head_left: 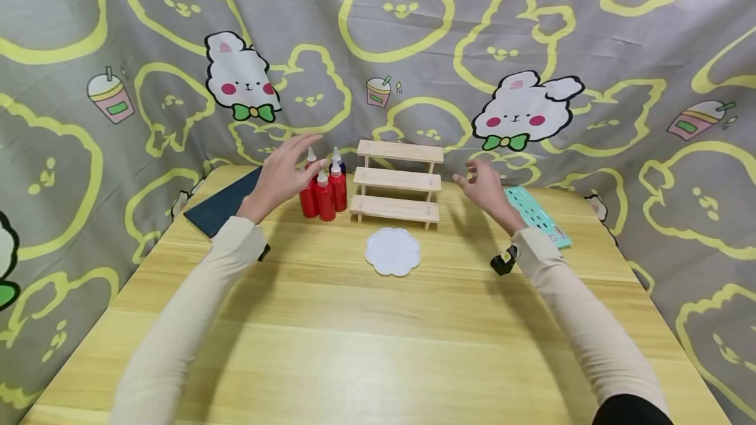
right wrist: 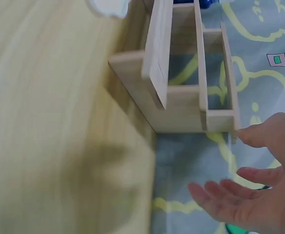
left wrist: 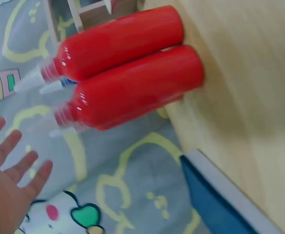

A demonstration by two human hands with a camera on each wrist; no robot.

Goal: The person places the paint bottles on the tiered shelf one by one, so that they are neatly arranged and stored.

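Note:
My left hand (head_left: 285,172) hovers beside a cluster of red squeeze bottles (head_left: 325,199) with clear pointed tips, its fingers spread and holding nothing. In the left wrist view, two red bottles (left wrist: 137,87) lie across the picture, apart from the fingertips (left wrist: 44,170). A dark blue bottle (head_left: 337,166) stands partly hidden behind the red ones. To their right is a three-step wooden display stand (head_left: 397,179). My right hand (head_left: 484,185) is off the stand's right side, fingers loosely bent around nothing; in the right wrist view its thumb (right wrist: 252,135) appears close to the stand's edge.
A white scalloped, flower-shaped plate (head_left: 392,252) lies before the stand. A dark blue flat board (head_left: 227,201) sits at the back left, and a mint-green panel with dark slots (head_left: 536,215) at the back right. A patterned curtain (head_left: 401,38) hangs behind the wooden table (head_left: 366,346).

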